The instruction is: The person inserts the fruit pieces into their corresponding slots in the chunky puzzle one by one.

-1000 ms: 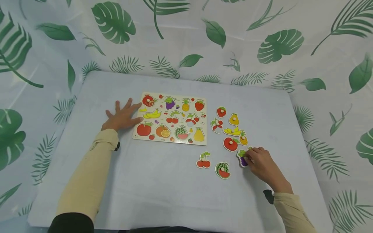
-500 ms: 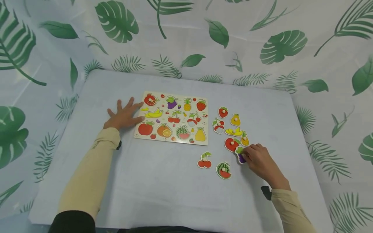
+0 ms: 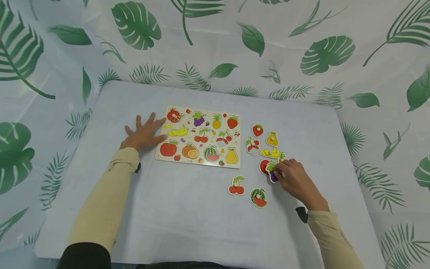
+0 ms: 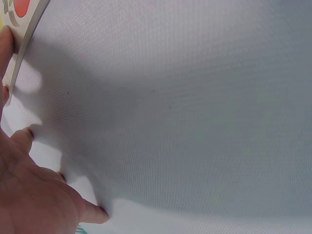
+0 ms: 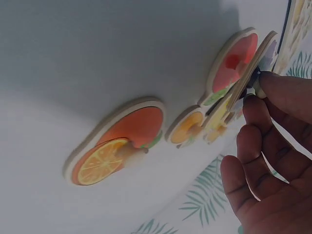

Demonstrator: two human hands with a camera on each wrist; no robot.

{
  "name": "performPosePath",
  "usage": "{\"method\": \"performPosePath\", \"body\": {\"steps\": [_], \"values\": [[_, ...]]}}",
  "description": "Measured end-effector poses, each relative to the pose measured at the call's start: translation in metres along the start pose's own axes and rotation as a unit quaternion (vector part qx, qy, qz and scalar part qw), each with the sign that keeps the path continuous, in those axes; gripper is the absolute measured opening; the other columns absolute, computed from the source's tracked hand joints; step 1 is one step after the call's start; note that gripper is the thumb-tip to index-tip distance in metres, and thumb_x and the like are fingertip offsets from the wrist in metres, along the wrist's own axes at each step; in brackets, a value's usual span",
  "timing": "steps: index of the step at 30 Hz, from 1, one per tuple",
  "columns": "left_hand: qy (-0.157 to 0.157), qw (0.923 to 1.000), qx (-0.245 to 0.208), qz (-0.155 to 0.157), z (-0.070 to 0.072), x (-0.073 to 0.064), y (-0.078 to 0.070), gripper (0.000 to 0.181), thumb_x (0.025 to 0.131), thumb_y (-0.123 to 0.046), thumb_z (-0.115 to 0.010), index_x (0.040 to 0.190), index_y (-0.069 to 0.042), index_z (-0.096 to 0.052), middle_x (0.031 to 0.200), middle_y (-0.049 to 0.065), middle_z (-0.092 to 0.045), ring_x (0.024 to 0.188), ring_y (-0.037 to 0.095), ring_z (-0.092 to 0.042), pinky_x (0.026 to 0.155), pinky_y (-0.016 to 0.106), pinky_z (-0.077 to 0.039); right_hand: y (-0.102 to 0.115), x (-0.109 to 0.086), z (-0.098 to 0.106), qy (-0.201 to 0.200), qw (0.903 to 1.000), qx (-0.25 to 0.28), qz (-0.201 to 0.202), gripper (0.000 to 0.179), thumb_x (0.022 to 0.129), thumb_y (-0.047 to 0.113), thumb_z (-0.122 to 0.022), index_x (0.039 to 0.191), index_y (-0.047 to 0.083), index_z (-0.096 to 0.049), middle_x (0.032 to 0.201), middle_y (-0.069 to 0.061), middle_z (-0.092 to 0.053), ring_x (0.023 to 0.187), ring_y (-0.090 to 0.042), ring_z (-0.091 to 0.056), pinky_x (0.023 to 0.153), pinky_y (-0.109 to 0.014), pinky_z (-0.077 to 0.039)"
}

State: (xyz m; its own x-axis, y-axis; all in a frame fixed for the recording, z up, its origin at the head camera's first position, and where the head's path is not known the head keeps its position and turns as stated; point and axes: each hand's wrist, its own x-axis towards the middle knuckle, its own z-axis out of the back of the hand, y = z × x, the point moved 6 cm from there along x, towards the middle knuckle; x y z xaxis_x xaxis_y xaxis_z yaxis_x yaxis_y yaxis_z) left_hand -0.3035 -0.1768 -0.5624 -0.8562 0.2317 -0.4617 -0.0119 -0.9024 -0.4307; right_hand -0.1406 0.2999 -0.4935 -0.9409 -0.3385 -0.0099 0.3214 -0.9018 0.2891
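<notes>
My left hand lies on the table with its fingers spread, the thumb and a fingertip touching the left edge of the fruit puzzle board. To the right, my right hand pinches a purple grape puzzle piece by its knob. That piece is lifted and tilted in the right wrist view, above the red apple piece and partly covering it. A pineapple piece is partly hidden behind the fingers. An orange piece shows in the right wrist view; in the head view the hand hides it.
More knobbed pieces lie right of the board: strawberry, pear, bananas and a red-and-white piece. Nearer the front lie cherries and a watermelon. A leaf-print sheet backs the white table.
My right hand has lifted the grape piece and carried it left and away from me, over the apple piece. My left hand keeps its place on the board's edge.
</notes>
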Motion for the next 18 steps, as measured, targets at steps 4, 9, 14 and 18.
{"method": "performPosePath", "body": {"steps": [4, 9, 14, 18], "values": [[0.0, 1.0, 0.001, -0.001, 0.001, -0.001, 0.0, 0.085, 0.105, -0.052, -0.06, 0.174, -0.025, -0.018, 0.179, 0.014, 0.013, 0.153, 0.054, 0.031, 0.106, 0.087, 0.019, 0.004, 0.007, 0.0, -0.002, 1.0, 0.0, 0.004, 0.014, 0.089, -0.004, -0.082, 0.102, -0.004, -0.076, 0.095, -0.013, -0.073, 0.094, -0.034, -0.061, 0.09, -0.055, -0.052], [-0.005, 1.0, 0.006, -0.004, 0.003, -0.005, -0.003, 0.084, 0.105, -0.053, -0.059, 0.174, -0.025, -0.019, 0.179, 0.013, 0.012, 0.153, 0.054, 0.03, 0.107, 0.086, 0.017, 0.007, 0.016, 0.0, -0.007, 0.9998, -0.007, 0.014, 0.013, 0.09, -0.004, -0.082, 0.101, -0.004, -0.076, 0.095, -0.014, -0.073, 0.094, -0.035, -0.061, 0.091, -0.055, -0.052], [-0.004, 1.0, 0.005, 0.0, 0.003, -0.004, -0.003, 0.084, 0.105, -0.052, -0.06, 0.174, -0.026, -0.018, 0.179, 0.013, 0.012, 0.153, 0.054, 0.03, 0.107, 0.087, 0.017, 0.011, 0.026, 0.004, -0.011, 0.9996, -0.011, 0.026, 0.014, 0.089, -0.005, -0.082, 0.1, -0.005, -0.076, 0.095, -0.015, -0.073, 0.094, -0.035, -0.061, 0.091, -0.055, -0.053], [-0.003, 1.0, 0.003, 0.002, 0.002, -0.003, -0.001, 0.085, 0.105, -0.052, -0.06, 0.173, -0.026, -0.019, 0.179, 0.013, 0.012, 0.153, 0.054, 0.03, 0.107, 0.086, 0.017, 0.013, 0.033, 0.007, -0.017, 0.9994, -0.011, 0.029, 0.014, 0.088, -0.006, -0.083, 0.1, -0.004, -0.076, 0.095, -0.015, -0.073, 0.093, -0.035, -0.06, 0.091, -0.056, -0.052]]}}
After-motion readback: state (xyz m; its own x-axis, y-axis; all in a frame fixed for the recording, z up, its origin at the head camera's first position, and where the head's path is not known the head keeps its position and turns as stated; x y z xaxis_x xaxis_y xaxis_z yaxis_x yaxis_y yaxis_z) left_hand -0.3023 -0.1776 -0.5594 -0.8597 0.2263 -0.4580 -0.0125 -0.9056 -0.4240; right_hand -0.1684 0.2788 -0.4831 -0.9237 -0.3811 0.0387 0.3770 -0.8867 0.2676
